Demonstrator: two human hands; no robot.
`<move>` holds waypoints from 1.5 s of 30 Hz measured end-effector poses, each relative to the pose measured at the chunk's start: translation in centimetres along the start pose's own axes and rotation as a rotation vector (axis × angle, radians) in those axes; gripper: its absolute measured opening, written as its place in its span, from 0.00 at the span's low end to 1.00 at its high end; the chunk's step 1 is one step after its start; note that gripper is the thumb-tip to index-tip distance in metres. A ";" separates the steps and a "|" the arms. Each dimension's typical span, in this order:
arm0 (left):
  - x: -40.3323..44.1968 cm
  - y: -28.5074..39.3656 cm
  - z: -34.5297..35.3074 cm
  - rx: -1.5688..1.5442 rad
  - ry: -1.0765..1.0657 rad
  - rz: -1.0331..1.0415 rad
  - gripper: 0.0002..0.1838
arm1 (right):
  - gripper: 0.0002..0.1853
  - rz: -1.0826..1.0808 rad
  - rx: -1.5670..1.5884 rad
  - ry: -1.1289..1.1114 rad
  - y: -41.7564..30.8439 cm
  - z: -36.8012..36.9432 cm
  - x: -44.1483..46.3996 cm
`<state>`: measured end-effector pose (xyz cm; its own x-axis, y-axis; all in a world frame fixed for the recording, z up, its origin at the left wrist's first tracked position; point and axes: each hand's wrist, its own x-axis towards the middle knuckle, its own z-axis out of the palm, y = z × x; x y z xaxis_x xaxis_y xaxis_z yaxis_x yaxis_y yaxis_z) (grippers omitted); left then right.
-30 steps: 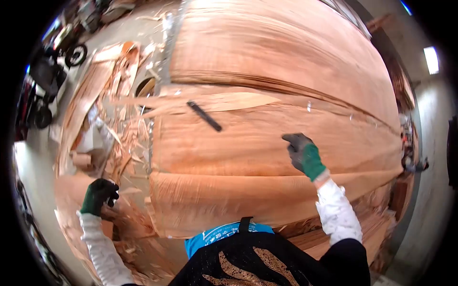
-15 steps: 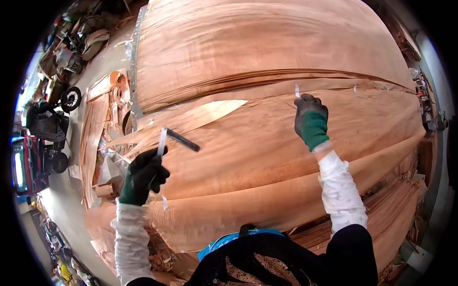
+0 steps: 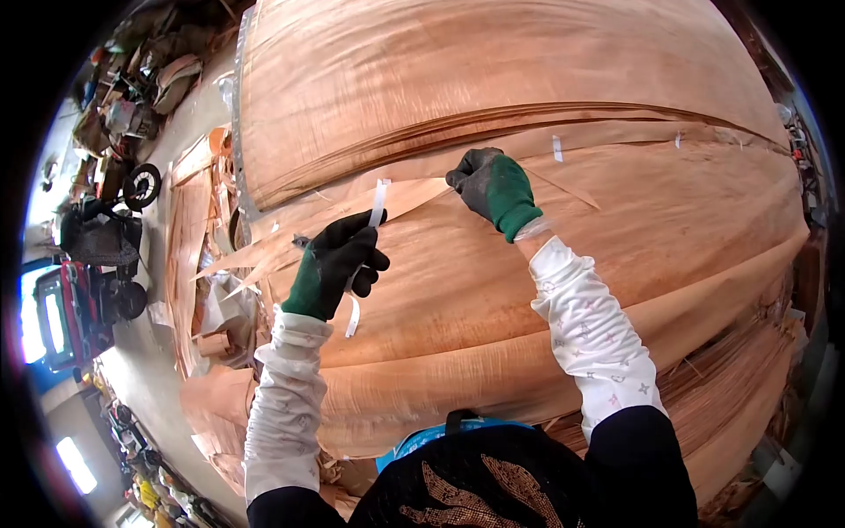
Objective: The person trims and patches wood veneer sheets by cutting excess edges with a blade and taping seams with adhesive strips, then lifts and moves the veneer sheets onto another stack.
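Observation:
My left hand (image 3: 339, 268), in a black and green glove, is closed around a strip of white tape (image 3: 378, 204). One end of the tape stands above the fingers and the other curls below them. A small dark end of a bar-like object (image 3: 301, 240) peeks out behind this hand; whether it is held or lying there I cannot tell. My right hand (image 3: 493, 189), gloved alike, pinches the pointed end of a pale veneer strip (image 3: 400, 199). Under both hands spreads a large reddish veneer sheet (image 3: 493, 273), with a short white tape piece (image 3: 557, 149) stuck near its far edge.
Beyond the sheet lies a tall stack of veneer (image 3: 493, 62). Torn veneer scraps (image 3: 189, 255) heap up at the left. A motorbike wheel (image 3: 142, 187) and a red vehicle (image 3: 66, 304) stand farther left. More layered veneer (image 3: 731, 378) lies at the lower right.
My right hand has moved left from the taped edge to the pale strip's tip. My left hand has moved right and up with the tape, now covering most of the dark bar.

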<state>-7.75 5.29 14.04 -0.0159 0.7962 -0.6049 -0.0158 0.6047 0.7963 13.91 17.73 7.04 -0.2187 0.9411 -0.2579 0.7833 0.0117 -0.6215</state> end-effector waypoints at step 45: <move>7.4 -6.2 6.8 -0.193 0.076 0.051 0.30 | 0.17 -0.878 -0.679 0.185 4.9 4.7 -1.9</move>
<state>-0.98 7.63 4.64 -0.0968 0.8173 -0.5680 -0.2040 0.5423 0.8150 15.48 14.37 1.01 -0.8047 0.5515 0.2200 0.5675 0.8233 0.0121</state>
